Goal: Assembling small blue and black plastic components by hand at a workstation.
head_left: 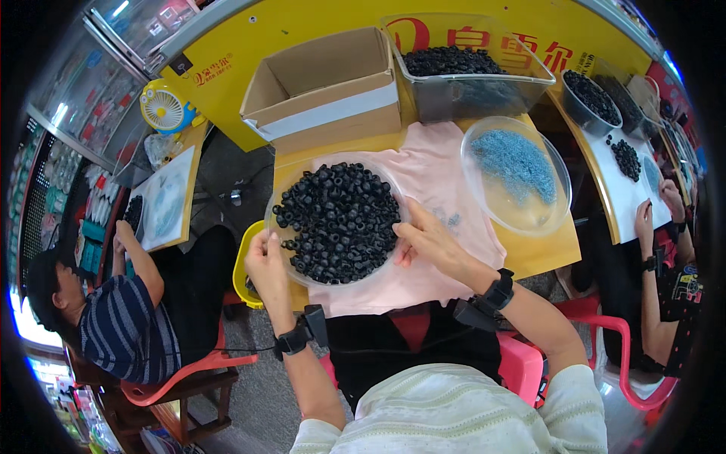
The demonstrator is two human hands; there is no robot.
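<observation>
A: In the head view, what do we see in front of us?

B: We see a yellowish tabletop [548, 256] partly covered by a pale pink cloth [461, 284]. Over the cloth is a clear round tray [311, 281] full of small black pieces [340, 219].

A: And the hands?

B: We find the left hand [266, 261] closed on the tray's left rim and the right hand [420, 238] gripping its right rim. We cannot tell whether the tray's base touches the cloth.

A: What else stands on that surface?

B: Behind the tray, we have an open cardboard box [340, 113] beside a clear tub [469, 110] of black pieces. To the right lies a round dish [522, 218] of pale blue bits.

A: And the room?

B: A yellow panel [249, 53] closes off the back. On our left, a person in a striped shirt [128, 325] sits near a small fan [162, 110], with packed shelves [49, 193] behind. On our right, another person's hands [665, 203] work at a white-topped side table [616, 189]. The floor [257, 378] is grey.
</observation>
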